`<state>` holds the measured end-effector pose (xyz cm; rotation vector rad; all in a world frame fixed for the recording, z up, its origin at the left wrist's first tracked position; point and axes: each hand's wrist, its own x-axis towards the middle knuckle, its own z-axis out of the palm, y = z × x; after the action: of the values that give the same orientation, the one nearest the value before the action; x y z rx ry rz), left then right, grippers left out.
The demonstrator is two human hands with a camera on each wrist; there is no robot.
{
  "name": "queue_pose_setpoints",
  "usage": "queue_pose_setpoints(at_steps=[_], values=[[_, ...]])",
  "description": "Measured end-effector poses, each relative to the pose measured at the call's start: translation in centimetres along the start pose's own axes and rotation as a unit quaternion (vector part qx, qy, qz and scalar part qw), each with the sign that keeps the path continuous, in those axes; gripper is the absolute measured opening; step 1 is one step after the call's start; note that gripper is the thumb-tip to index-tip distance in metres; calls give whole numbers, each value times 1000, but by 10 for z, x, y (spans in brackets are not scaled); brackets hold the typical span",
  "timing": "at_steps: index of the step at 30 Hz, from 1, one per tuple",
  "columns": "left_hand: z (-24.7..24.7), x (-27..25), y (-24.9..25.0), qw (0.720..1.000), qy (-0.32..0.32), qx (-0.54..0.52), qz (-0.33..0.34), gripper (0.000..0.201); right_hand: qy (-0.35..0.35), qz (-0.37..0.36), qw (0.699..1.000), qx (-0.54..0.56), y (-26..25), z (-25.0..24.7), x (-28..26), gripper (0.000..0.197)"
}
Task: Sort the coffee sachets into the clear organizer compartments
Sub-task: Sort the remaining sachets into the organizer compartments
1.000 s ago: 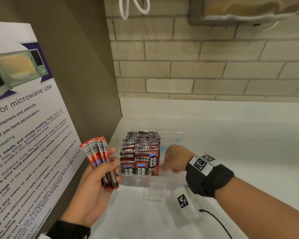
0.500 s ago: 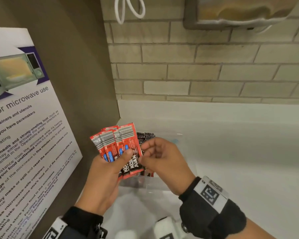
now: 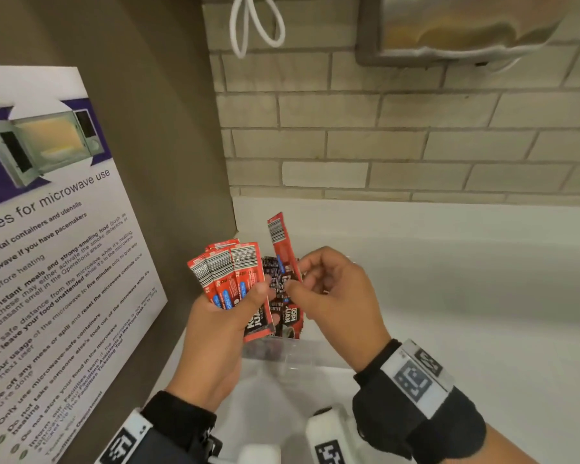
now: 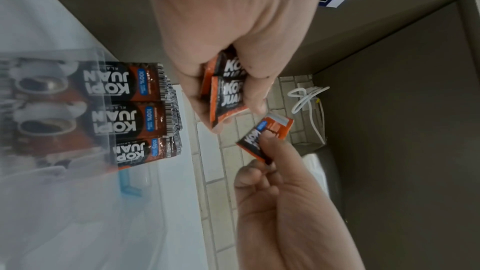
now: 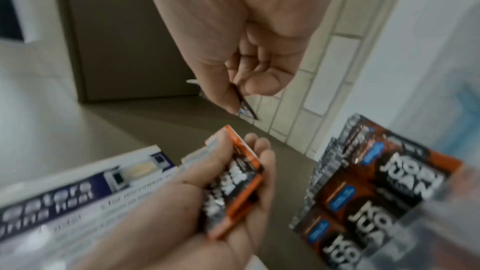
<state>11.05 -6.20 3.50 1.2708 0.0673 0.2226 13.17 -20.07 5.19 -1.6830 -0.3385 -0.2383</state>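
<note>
Poster [image 3: 47, 249]: on the left wall, microwave rules, picture of a microwave at top.
Left hand [image 3: 215, 333]: palm up, thumb pressed over a fan [image 3: 230, 279] of red sachets, fingers curled behind them. Barcode ends point up and away; the wrist view shows the black "KOPI JUAN" faces against the fingers.
Organizer [image 3: 282, 358]: clear, on the white counter [image 3: 466, 313] in the corner, below and behind the hands. Its left compartment holds a packed stack [image 4: 135, 108] of the same sachets, standing in rows, barcode edges up.
Single sachet [image 3: 282, 249]: apart from the fan, upright, tilted slightly left, above the stack.
Right hand [image 3: 335, 303]: thumb and forefinger pinch the single sachet near its lower half; other fingers curled in loosely.
Cable [image 3: 255, 25]: white loop hanging on the brick wall [image 3: 416, 135].
Metal fixture [image 3: 466, 28]: top right, on the wall; kind unclear.
</note>
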Motion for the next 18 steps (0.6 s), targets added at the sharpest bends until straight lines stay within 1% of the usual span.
queue_pose_setpoints(at_steps=[2, 4, 5, 7, 9, 10, 11, 12, 13, 15, 18], values=[[3, -3, 1, 999, -27, -15, -13, 47, -16, -68, 995, -70, -1, 3, -3, 9], [4, -4, 4, 999, -41, -30, -15, 41, -39, -138, 981, -129, 4, 7, -7, 16], [3, -3, 6, 998, -41, -34, -14, 37, -57, -149, 977, -137, 6, 7, -8, 20], [2, -2, 7, 999, -41, -25, -16, 32, -76, -144, 979, -123, 6, 6, -8, 21], [-2, 1, 5, 999, -33, 6, -16, 26, -35, -142, 982, -122, 4, 2, -4, 26], [-4, 2, 4, 999, -30, 25, -18, 26, -15, -132, 984, -115, 1, 0, -1, 33], [-6, 2, 3, 998, -36, 45, -24, 28, -11, -111, 989, -96, -3, -4, 4, 41], [-6, 2, 1, 996, -47, 63, -31, 30, -23, -81, 994, -68, -7, -7, 9, 48], [-6, 1, 1, 994, -60, 77, -39, 32, -42, -59, 996, -47, -10, -11, 14, 51], [-6, 1, 2, 993, -64, 93, -35, 31, -54, -45, 997, -25, -15, -18, 21, 45], [-9, 8, 9, 998, -12, 62, 7, 27, -28, -2, 997, 66, -12, -25, 22, 29]])
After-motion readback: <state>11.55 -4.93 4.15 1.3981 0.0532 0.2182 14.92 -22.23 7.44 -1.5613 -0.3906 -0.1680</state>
